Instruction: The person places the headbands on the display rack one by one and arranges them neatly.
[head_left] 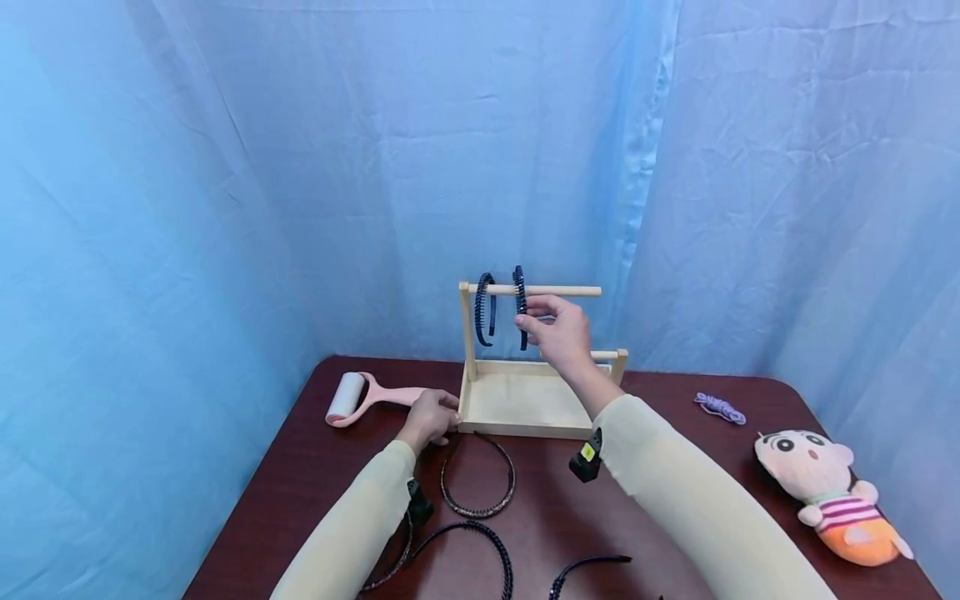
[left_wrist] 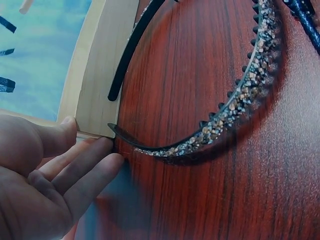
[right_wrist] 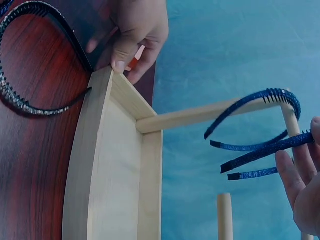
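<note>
My right hand (head_left: 561, 332) pinches a dark blue toothed headband (head_left: 520, 287) that hangs over the upper rod of a wooden stand (head_left: 525, 432). To its left on the same rod hangs a second dark blue headband (head_left: 481, 315), whose open ends show in the right wrist view. My left hand (head_left: 431, 415) grips the near left corner of the stand's tray, thumb on the edge in the right wrist view. Close to that hand, a black headband with glittery stones (left_wrist: 240, 100) lies on the table, its tips by the tray's front wall.
Several more headbands, one a black beaded band (head_left: 498, 546), lie toward the table's near edge. A pink-handled lint roller (head_left: 348, 398) lies left of the stand. Rightward are a bundle of purple cord (head_left: 720, 408) and a plush doll (head_left: 825, 492). Blue curtains (head_left: 375, 167) hang behind.
</note>
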